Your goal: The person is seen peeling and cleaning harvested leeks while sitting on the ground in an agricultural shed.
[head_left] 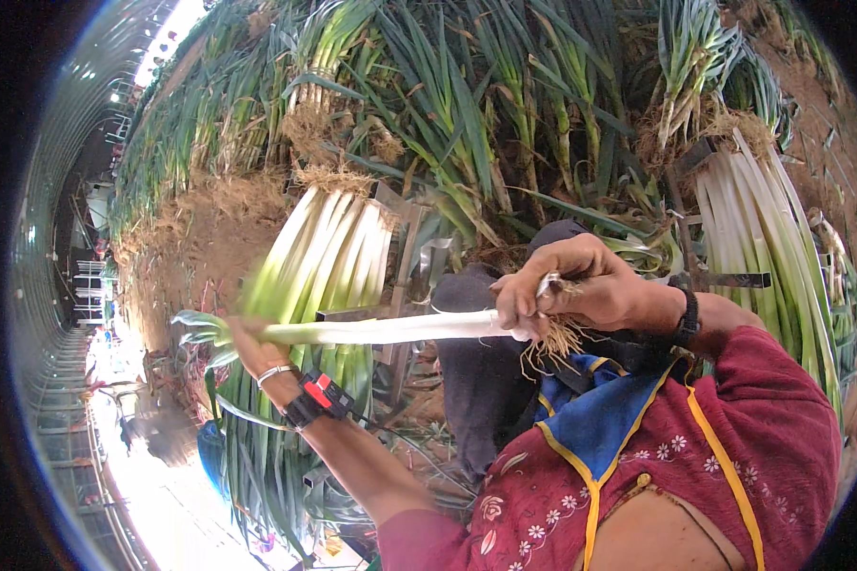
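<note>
A single leek (409,329) lies level across the front of my body, its white stalk toward the right and green leaves toward the left. My right hand (590,285) is closed around its root end, with pale stringy roots hanging below the fingers. Something small and shiny (548,283) shows at the right fingers; I cannot make out what it is. My left hand (252,352) grips the leek's leafy end, its fingers partly blurred. Just beyond the left hand, a bundle of clean white-stemmed leeks (338,238) rests in a metal frame (405,257).
A second bundle of clean leeks (757,224) lies in a metal holder at the right. Along the far side stand many leeks with soil-covered roots (448,95). Bare soil (176,228) shows at the left, beside the curved wall of a tunnel-shaped shelter (52,247).
</note>
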A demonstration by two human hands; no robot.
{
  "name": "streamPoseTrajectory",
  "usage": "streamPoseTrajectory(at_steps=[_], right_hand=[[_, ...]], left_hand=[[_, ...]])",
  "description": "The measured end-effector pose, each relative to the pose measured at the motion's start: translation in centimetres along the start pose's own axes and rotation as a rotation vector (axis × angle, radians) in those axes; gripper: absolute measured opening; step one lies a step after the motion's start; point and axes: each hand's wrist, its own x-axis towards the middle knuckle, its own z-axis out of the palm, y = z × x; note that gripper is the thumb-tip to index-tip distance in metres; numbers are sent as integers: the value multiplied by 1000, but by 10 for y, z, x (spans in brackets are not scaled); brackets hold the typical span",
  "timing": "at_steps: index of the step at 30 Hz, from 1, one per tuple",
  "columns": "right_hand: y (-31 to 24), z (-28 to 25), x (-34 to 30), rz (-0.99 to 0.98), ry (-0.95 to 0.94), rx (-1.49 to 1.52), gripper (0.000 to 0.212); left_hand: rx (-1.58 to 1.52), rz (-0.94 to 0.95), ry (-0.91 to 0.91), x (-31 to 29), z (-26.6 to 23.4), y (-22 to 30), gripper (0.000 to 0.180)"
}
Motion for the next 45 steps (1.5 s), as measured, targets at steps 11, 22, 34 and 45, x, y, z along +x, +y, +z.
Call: streamPoseTrajectory(at_steps=[11, 22, 34, 45], right_hand=[[-74, -114, -28, 157, 522, -532, 33], [14, -39, 48, -93, -78, -1261, 44], [39, -29, 69, 181, -92, -790, 24], [29, -37, 55, 182, 191, -227, 22]], left_hand=[[-73, 52, 95, 16, -44, 38, 39], [-187, 217, -128, -26, -4, 32, 33], [-340, 343, -186, -67, 37, 50, 40], [-554, 396, -430, -72, 36, 51, 30]])
